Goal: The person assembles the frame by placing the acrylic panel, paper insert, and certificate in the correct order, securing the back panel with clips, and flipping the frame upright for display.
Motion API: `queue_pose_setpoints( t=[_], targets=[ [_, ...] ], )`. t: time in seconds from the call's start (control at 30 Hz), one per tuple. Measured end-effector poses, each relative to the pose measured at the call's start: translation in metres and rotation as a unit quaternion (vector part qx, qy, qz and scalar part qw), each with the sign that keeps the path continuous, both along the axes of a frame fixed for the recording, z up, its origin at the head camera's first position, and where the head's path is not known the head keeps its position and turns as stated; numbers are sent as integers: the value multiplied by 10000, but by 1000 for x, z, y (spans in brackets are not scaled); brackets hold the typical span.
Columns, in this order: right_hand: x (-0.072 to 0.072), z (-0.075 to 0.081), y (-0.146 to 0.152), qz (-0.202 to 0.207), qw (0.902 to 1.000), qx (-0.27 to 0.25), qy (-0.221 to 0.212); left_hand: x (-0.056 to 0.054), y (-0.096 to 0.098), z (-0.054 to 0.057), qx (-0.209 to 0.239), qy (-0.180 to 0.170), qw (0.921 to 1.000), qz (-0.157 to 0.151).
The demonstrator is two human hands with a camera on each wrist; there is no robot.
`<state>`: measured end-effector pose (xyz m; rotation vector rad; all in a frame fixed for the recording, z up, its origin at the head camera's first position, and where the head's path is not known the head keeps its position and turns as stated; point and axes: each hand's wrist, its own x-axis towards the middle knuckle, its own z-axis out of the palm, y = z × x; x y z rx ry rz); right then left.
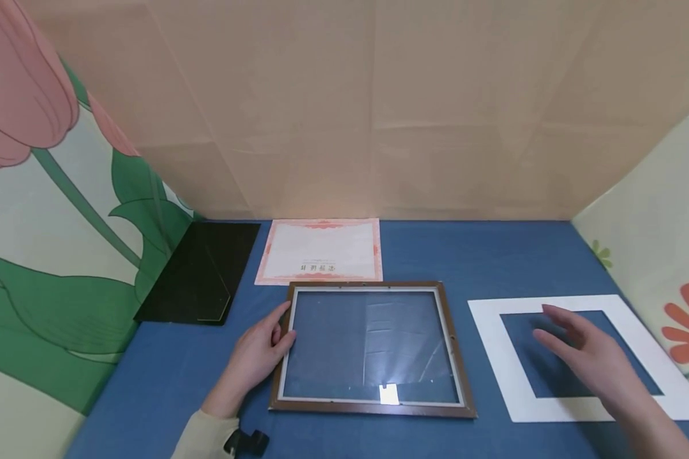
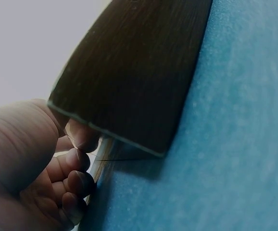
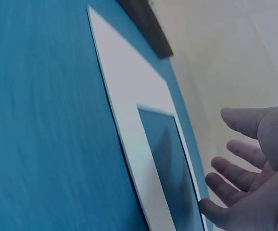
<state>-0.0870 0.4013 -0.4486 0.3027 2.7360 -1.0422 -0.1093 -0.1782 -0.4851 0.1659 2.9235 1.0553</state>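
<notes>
A brown picture frame (image 1: 373, 410) with a clear pane lies on the blue tablecloth, its inner edge pale. At its left side my left hand (image 1: 258, 350) grips the frame, thumb over the top edge. The left wrist view has the frame's wooden side (image 2: 129, 72) close up, with curled fingers (image 2: 79, 183) beside it. Over a white mat board (image 1: 490, 344) with a rectangular cutout hovers my right hand (image 1: 591, 357), fingers spread apart and holding nothing. In the right wrist view, the mat board (image 3: 124, 72) lies flat beyond that hand (image 3: 259, 173).
A black backing board (image 1: 198, 274) lies at the back left, against the flower-patterned side panel. Behind the frame is a certificate sheet (image 1: 324, 248) with a pink border. A tan sheet (image 1: 373, 115) rises along the back edge of the table.
</notes>
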Motion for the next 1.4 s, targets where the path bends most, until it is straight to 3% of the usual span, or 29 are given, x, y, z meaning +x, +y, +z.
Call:
queue_pose_setpoints(
  t=[0.23, 0.47, 0.87, 1.17, 1.4],
  targets=[
    [-13, -13, 37, 112, 9962, 399, 760, -1, -1, -1, -59, -23, 10000, 8],
    [-30, -16, 74, 237, 9937, 586, 927, -1, -1, -2, -58, -37, 10000, 11],
    [-57, -16, 110, 519, 9921, 732, 872, -1, -1, -2, -63, 62, 10000, 18],
    [-69, -19, 122, 709, 9925, 748, 657, 0, -2, -3, -65, 74, 9999, 40],
    [-74, -25, 131, 622, 9944, 757, 395, 1, -1, -2, -49, 141, 9999, -21]
  ],
)
